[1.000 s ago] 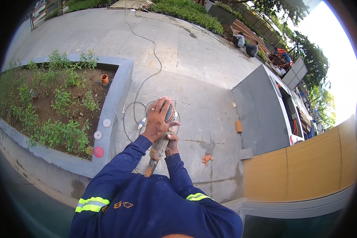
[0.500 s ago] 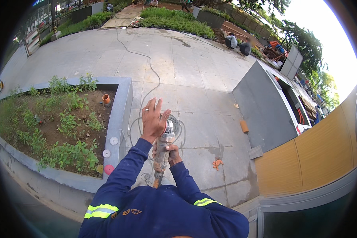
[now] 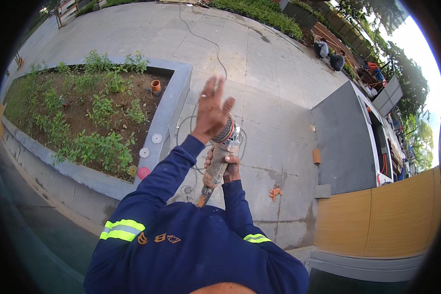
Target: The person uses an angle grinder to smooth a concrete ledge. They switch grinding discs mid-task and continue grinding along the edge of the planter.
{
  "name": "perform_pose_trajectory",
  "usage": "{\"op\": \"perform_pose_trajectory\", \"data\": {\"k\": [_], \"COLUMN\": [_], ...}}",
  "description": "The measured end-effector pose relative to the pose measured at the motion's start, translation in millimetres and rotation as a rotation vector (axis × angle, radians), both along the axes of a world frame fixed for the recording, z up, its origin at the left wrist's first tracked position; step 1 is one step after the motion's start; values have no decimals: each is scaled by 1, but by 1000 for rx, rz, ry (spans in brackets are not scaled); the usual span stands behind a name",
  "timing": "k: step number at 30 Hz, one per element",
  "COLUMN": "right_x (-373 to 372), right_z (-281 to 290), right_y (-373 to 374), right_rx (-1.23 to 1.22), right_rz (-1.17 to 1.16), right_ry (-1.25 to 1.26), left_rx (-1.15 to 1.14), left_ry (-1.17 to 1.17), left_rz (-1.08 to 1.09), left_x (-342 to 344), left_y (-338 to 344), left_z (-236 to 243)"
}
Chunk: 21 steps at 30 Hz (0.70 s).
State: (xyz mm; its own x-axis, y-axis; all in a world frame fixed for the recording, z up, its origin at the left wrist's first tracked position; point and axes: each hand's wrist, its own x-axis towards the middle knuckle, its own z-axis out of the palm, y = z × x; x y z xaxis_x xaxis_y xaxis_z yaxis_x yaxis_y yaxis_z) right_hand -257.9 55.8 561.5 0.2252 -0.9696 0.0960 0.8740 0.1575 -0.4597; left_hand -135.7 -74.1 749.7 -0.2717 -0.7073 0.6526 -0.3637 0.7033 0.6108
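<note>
My right hand (image 3: 232, 168) is wrapped around the body of a worn, dusty angle grinder (image 3: 214, 171), held in front of my chest with its head pointing away from me. A round, dark, textured disc (image 3: 225, 131) with a reddish rim shows at the grinder's head. Beside that disc my left hand (image 3: 211, 115) is raised with its fingers stretched out, a ring on one of them, and nothing in it. The left hand overlaps part of the disc, and whether they touch I cannot tell. A grey cable (image 3: 179, 128) lies coiled on the paving behind the grinder.
At left stands a planter (image 3: 179, 81) with green plants. White, yellowish and pink round pads (image 3: 143, 173) rest on its ledge. On the right are a grey box-like structure (image 3: 345, 139), an orange cylinder (image 3: 316, 156), a crumpled orange item (image 3: 275, 193) and wooden panelling (image 3: 348, 223). Two people crouch far off.
The grinder has turned, so more of its disc shows. My left hand has shifted from the grinder's head slightly up and right in view. The whole view has tilted downward.
</note>
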Motion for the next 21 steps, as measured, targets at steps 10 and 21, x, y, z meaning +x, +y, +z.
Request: {"op": "perform_pose_trajectory", "data": {"k": [10,21], "right_x": [-24,-28], "right_z": [-22,-40], "right_y": [26,23], "right_rx": [123,200], "right_rz": [-300,-245], "right_ry": [36,37], "left_rx": [543,1373], "left_ry": [-88,81], "left_rz": [-621,-523], "left_x": [120,96], "left_y": [125,184], "left_z": [-117,-214]}}
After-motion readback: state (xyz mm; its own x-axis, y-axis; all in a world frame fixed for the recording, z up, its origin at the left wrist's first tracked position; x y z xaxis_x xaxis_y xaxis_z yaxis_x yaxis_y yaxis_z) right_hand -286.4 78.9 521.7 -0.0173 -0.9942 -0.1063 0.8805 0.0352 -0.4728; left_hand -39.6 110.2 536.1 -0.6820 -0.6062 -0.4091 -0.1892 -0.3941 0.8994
